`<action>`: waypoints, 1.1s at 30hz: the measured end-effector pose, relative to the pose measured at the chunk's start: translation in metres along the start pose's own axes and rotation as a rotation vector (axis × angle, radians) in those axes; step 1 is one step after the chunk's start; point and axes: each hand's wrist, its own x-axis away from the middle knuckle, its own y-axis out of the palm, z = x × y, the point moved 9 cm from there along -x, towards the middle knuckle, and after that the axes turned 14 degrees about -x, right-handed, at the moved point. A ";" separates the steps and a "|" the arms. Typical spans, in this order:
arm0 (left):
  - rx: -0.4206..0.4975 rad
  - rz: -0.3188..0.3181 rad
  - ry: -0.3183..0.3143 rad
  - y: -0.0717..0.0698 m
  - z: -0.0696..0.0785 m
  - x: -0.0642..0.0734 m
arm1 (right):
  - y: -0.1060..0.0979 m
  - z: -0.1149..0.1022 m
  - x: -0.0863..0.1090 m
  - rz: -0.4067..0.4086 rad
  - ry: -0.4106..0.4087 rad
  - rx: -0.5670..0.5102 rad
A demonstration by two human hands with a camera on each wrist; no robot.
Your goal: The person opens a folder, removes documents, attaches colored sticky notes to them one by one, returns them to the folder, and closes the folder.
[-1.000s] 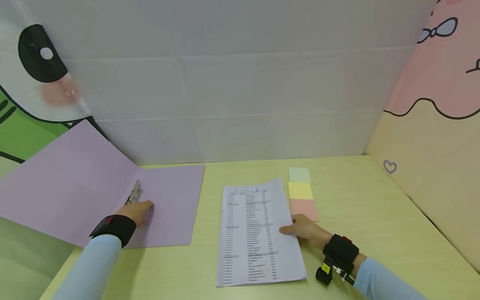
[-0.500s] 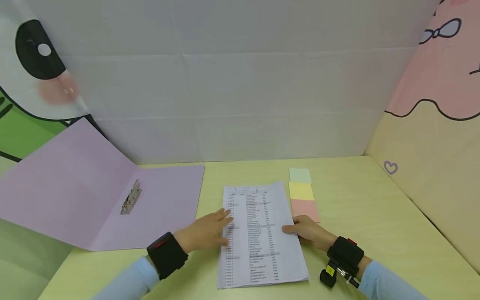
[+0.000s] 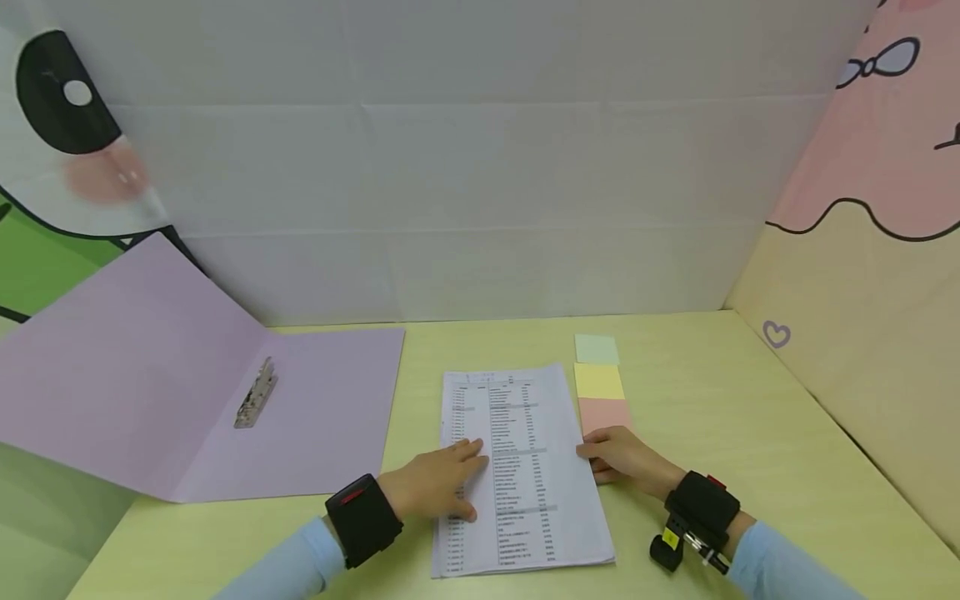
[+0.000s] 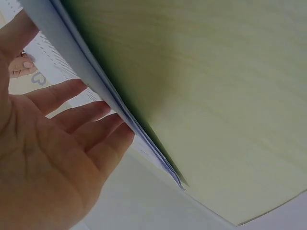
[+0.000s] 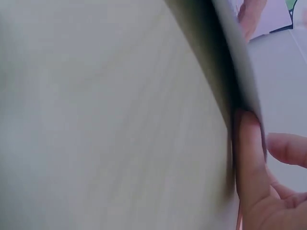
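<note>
A stack of printed paper sheets (image 3: 517,500) lies on the table in front of me, its pages filled with table-like columns. My left hand (image 3: 435,483) rests on the stack's left side with its fingers spread; in the left wrist view the fingers (image 4: 103,132) reach over the sheets' edge. At the opposite edge, my right hand (image 3: 626,458) holds the stack's side. The right wrist view has one finger (image 5: 252,148) beneath the slightly raised paper and the thumb (image 5: 290,149) close on the other side.
An open lilac folder (image 3: 337,408) with a metal clip (image 3: 257,393) at its spine stands left, its cover leaning up. Green, yellow (image 3: 599,381) and pink sticky notes lie beyond my right hand. Walls bound the pale yellow table (image 3: 750,417) at back and right.
My left hand has left the folder's clip and come right onto the stack of sheets. The right hand has shifted slightly right, its thumb drawn back toward the sheets' edge.
</note>
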 end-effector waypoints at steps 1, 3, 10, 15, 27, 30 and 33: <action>0.001 0.001 -0.001 0.001 0.000 0.000 | -0.005 0.000 0.000 0.017 0.003 0.008; 0.002 0.005 -0.001 0.001 0.000 -0.001 | -0.012 -0.001 0.001 0.027 0.000 0.003; -0.018 0.014 -0.005 0.002 0.000 -0.004 | -0.026 -0.011 0.002 0.011 -0.047 -0.002; -0.021 0.019 0.000 0.003 0.000 -0.005 | -0.042 -0.026 -0.001 0.100 -0.111 0.043; 0.012 0.027 -0.003 0.002 -0.002 0.000 | -0.078 -0.040 -0.021 0.356 -0.134 0.450; 0.020 0.030 0.000 0.001 -0.001 0.000 | -0.077 -0.039 -0.025 0.353 -0.098 0.504; 0.027 0.028 0.000 0.001 -0.001 0.001 | -0.073 -0.040 -0.028 0.373 -0.083 0.600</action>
